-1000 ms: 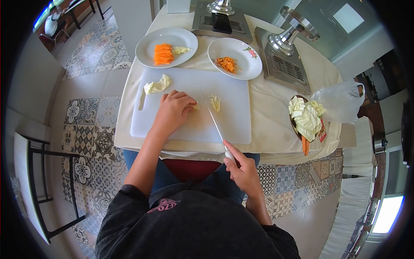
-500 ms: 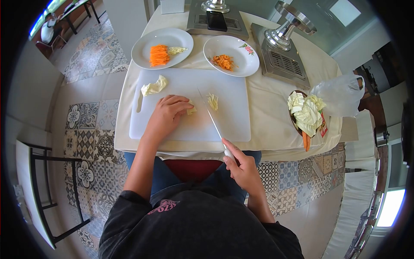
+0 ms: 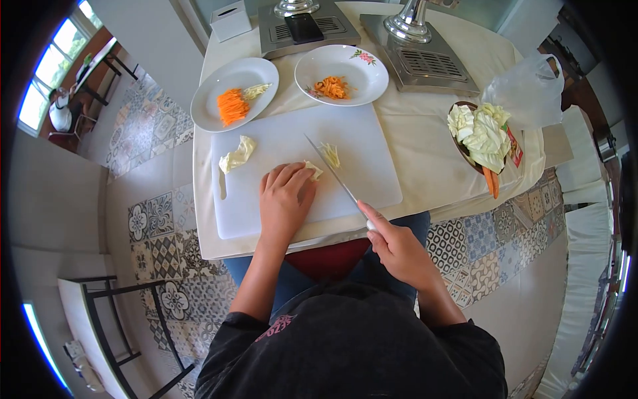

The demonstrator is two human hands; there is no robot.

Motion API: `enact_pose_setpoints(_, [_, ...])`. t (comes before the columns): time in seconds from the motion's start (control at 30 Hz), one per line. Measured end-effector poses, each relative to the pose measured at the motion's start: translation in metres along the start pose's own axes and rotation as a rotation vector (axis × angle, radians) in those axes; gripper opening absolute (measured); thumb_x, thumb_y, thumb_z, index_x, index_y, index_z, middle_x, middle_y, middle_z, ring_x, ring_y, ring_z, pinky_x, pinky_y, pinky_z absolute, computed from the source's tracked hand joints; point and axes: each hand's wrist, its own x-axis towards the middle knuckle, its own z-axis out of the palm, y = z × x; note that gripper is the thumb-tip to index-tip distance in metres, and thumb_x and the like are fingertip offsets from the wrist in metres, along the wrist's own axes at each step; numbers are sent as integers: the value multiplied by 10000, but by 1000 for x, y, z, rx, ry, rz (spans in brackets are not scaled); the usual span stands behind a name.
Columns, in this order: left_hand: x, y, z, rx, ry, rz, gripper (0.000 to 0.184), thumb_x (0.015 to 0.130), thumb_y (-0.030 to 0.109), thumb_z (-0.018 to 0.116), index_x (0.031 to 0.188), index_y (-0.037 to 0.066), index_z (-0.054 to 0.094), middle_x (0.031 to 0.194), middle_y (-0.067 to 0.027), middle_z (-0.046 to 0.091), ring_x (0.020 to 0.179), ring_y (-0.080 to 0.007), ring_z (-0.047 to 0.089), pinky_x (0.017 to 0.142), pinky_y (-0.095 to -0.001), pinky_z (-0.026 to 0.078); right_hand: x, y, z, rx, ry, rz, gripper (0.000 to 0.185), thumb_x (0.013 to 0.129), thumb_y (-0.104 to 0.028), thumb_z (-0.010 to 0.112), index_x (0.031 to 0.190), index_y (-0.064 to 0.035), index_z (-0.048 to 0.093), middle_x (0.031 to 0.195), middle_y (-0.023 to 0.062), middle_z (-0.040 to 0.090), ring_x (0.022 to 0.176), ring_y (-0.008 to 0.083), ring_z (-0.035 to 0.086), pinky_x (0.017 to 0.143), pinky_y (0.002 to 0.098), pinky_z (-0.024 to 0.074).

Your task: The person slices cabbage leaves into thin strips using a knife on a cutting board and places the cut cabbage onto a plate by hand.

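Observation:
My right hand [image 3: 399, 249] is closed round the white handle of a knife [image 3: 335, 174], whose blade points up and left over the white cutting board [image 3: 259, 206]. My left hand [image 3: 288, 199] rests on the board, its fingers bent over a small cabbage piece [image 3: 312, 171]. Thin cabbage strips [image 3: 329, 155] lie just right of the blade. A larger cabbage leaf piece [image 3: 237, 154] is at the board's upper left. Behind the board, an oval plate [image 3: 206, 110] holds carrot and pale strips, and a flowered plate [image 3: 372, 83] holds orange shreds.
At right, a bowl of cabbage leaves [image 3: 485, 136] with carrots [image 3: 490, 181] stands by a plastic bag [image 3: 528, 96]. Metal stands [image 3: 425, 56], a phone [image 3: 304, 28] and a tissue box [image 3: 230, 21] are at the back. A person [image 3: 61, 113] sits far left.
The view has turned, so the board and table appear tilted. My left hand remains at the small cabbage piece, and my right hand still holds the knife.

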Motion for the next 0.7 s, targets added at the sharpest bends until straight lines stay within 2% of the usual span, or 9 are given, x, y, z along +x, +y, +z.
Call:
enact_pose_setpoints(0.07, [9, -5, 1, 20, -1, 28, 235, 805, 126, 747, 1038, 115, 715, 1113, -36, 696, 1095, -270, 625, 971, -434, 449, 1, -2, 0, -33, 3, -21, 536, 1011, -142, 531, 1532, -168, 406, 764, 235, 627, 719, 415, 628, 677, 478, 475])
enact_pose_setpoints(0.23, [45, -26, -10, 30, -191, 231, 196, 769, 156, 795, 943, 99, 725, 1038, -38, 693, 1018, -265, 639, 936, -429, 466, 6, 1, 11, -58, 74, -62, 538, 993, -133, 540, 1517, -187, 431, 759, 228, 631, 712, 415, 629, 665, 503, 468])
enact_pose_setpoints(0.37, [58, -44, -9, -28, -227, 396, 186, 735, 178, 824, 878, 92, 741, 986, -37, 684, 962, -260, 644, 902, -423, 478, 6, -12, 7, -83, 40, 15, 530, 997, -133, 529, 1515, -183, 433, 733, 219, 627, 675, 413, 622, 642, 509, 464])
enact_pose_setpoints(0.7, [52, -48, -8, -124, -233, 333, 232, 733, 140, 824, 949, 100, 747, 1026, -44, 696, 966, -282, 646, 883, -422, 481, 14, -12, 17, -41, 95, -9, 503, 1000, -151, 520, 1498, -158, 457, 746, 210, 644, 677, 413, 631, 650, 519, 476])
